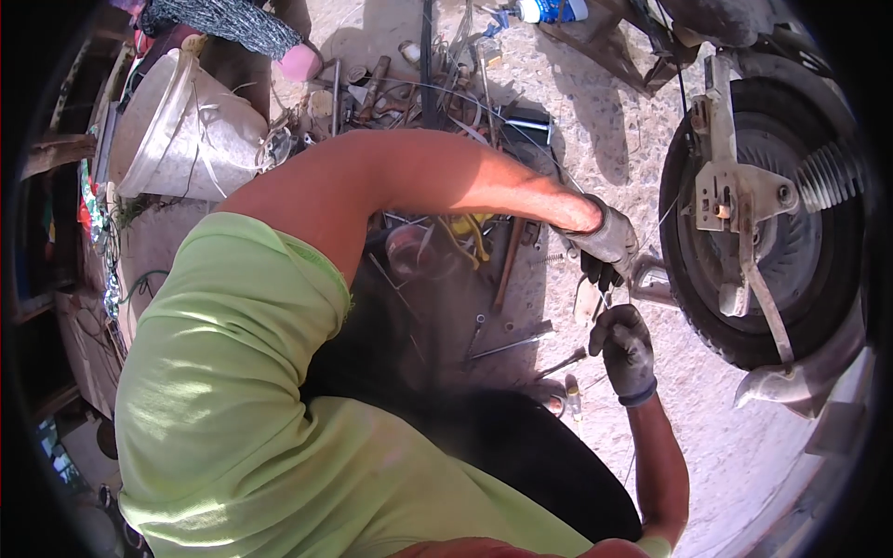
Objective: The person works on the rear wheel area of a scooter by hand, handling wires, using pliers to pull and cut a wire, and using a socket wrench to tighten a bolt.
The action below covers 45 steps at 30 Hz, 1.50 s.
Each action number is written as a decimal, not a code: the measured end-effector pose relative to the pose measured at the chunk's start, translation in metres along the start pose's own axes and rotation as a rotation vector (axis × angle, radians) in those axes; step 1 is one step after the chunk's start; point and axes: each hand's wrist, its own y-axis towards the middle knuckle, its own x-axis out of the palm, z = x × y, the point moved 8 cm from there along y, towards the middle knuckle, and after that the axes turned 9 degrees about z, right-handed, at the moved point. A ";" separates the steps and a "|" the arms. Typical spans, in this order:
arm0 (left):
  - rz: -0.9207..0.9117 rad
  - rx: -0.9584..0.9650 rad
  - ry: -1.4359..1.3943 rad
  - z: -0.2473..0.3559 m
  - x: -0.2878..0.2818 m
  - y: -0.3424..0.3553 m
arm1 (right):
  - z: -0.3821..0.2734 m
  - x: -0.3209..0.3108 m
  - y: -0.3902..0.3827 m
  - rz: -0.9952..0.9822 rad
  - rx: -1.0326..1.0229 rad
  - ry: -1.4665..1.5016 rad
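Observation:
My left hand (pixel 606 247), in a grey work glove with dark fingertips, is closed and pointing down toward my right hand. My right hand (pixel 625 352), gloved the same way, has its fingers curled in a pinch just below it. A thin pale cable (pixel 606 299) shows in the small gap between the two hands; its ends are hidden by the fingers. Right of both hands stands a scooter-like wheel (pixel 679 270) with a black tyre, a metal bracket (pixel 735 197) and a coil spring (pixel 831 179). Neither hand touches the tyre.
Loose tools and metal parts litter the ground under my left arm, including a long-handled wrench (pixel 512 340), a rusty bar (pixel 509 265) and yellow-handled pliers (pixel 465 244). A screwdriver (pixel 573 398) lies near my right wrist. At far left a white bucket (pixel 191 130) leans; a blue-and-white bottle (pixel 553 10) lies beyond.

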 end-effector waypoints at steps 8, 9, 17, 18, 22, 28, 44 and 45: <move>0.013 -0.004 0.225 -0.026 -0.052 -0.019 | 0.000 0.015 0.009 0.016 0.127 -0.334; 0.040 0.023 0.277 -0.027 -0.055 -0.020 | -0.001 0.018 0.015 -0.011 0.123 -0.376; 0.043 0.053 0.307 -0.023 -0.062 -0.037 | -0.009 0.021 0.064 -0.008 0.150 -0.494; 0.028 0.026 0.222 -0.022 -0.057 -0.041 | -0.007 0.020 0.065 0.011 0.214 -0.503; 0.133 0.108 0.205 -0.007 -0.052 -0.059 | 0.001 0.044 0.077 0.057 0.315 -0.427; 0.179 0.125 0.273 -0.004 -0.046 -0.069 | 0.028 0.033 0.072 0.155 0.362 -0.239; 0.321 0.267 1.230 -0.065 -0.050 -0.038 | 0.025 0.009 0.047 0.059 0.309 -0.417; 0.317 0.270 1.235 -0.064 -0.052 -0.035 | 0.025 0.008 0.046 0.064 0.306 -0.413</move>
